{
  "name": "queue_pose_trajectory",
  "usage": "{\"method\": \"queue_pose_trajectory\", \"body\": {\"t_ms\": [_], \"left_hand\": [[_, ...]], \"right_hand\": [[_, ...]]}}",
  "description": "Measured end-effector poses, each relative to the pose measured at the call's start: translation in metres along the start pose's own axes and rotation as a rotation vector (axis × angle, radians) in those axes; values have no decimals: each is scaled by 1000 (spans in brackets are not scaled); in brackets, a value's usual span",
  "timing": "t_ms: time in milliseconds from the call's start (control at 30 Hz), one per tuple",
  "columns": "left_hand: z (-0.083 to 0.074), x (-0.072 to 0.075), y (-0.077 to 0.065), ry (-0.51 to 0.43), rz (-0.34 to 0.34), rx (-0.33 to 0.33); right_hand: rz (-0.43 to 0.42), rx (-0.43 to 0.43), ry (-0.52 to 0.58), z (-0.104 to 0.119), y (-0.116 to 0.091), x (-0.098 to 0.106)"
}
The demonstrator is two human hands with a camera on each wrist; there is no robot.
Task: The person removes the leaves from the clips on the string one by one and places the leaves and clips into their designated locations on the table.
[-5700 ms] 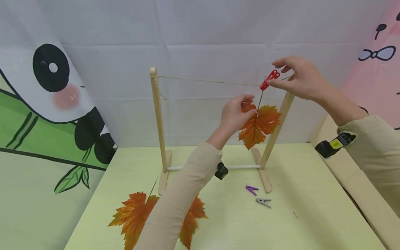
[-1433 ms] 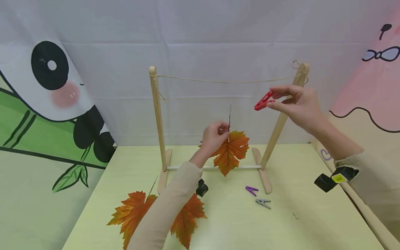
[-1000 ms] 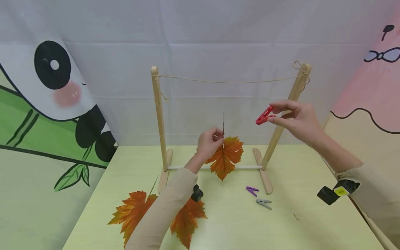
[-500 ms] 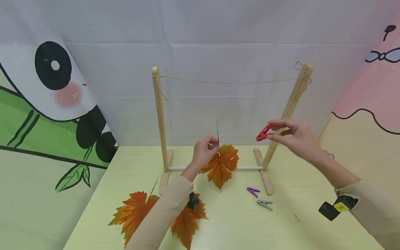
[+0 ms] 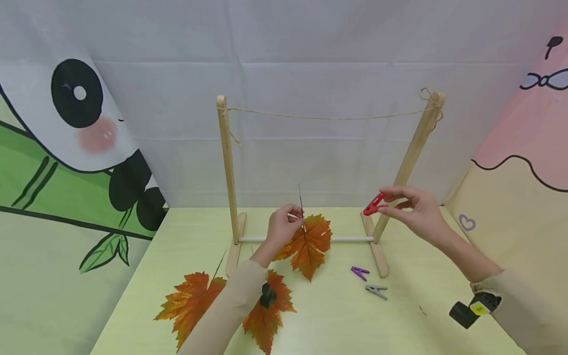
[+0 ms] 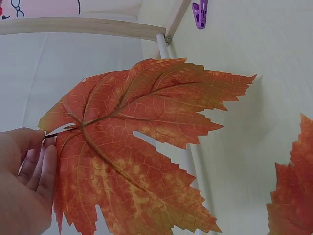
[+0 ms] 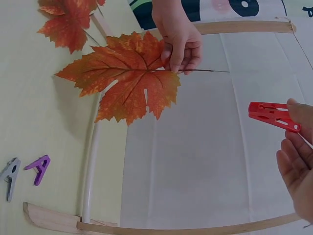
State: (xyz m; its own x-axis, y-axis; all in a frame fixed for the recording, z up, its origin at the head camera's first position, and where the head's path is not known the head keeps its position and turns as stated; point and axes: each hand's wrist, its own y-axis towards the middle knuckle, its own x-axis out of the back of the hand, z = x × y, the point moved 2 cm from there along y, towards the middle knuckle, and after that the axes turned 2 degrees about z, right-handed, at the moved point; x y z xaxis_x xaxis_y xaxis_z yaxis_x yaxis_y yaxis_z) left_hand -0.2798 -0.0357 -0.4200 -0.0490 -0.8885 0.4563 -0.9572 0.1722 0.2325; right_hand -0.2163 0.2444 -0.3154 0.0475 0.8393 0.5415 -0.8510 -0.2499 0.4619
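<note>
An orange-red artificial maple leaf [image 5: 312,241] hangs from my left hand [image 5: 281,227], which pinches its dark stem between thumb and fingers. The stem's thin end points up above the fingers, and in the left wrist view the leaf [image 6: 132,147] spreads out past the fingertips. Off to the right, my right hand [image 5: 414,212] pinches a red clothespin [image 5: 374,204] by its handle end. In the right wrist view the clothespin [image 7: 274,115] has nothing in its nose. Both hands are well below the string [image 5: 328,118], in front of the wooden frame.
Two wooden posts, left [image 5: 228,167] and right [image 5: 410,158], hold up the string, joined below by a white rod [image 5: 352,239]. A purple clothespin [image 5: 360,272] and a grey clothespin [image 5: 376,291] lie on the table. Two more leaves, one far left [image 5: 191,303], one nearer [image 5: 270,315], lie by my left sleeve.
The red clothespin and leaf were up at the string several seconds ago. Both hands have since come down, still holding them, the left hand also moving left. The string now carries nothing.
</note>
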Motion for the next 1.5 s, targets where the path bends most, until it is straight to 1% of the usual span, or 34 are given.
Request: {"method": "queue_pose_trajectory", "body": {"t_ms": [267,467,633,867,1100,1333,1500], "left_hand": [[13,1,-7,-17,2,36],[20,3,-14,-34,-7,63],[24,5,-18,-39,-5,73],[33,6,-24,-85,1,90],[48,5,-31,-110,-6,102],[58,6,-36,-125,-8,127],[62,7,-39,-143,-18,179]], "right_hand": [[21,-67,8,-17,-18,-11],[22,-135,14,-28,-32,-20],[24,-185,26,-36,-45,-27],[25,-255,37,-52,-63,-36],[14,-278,80,-64,-80,-48],[5,-363,157,-76,-95,-59],[1,-431,184,-82,-108,-66]]}}
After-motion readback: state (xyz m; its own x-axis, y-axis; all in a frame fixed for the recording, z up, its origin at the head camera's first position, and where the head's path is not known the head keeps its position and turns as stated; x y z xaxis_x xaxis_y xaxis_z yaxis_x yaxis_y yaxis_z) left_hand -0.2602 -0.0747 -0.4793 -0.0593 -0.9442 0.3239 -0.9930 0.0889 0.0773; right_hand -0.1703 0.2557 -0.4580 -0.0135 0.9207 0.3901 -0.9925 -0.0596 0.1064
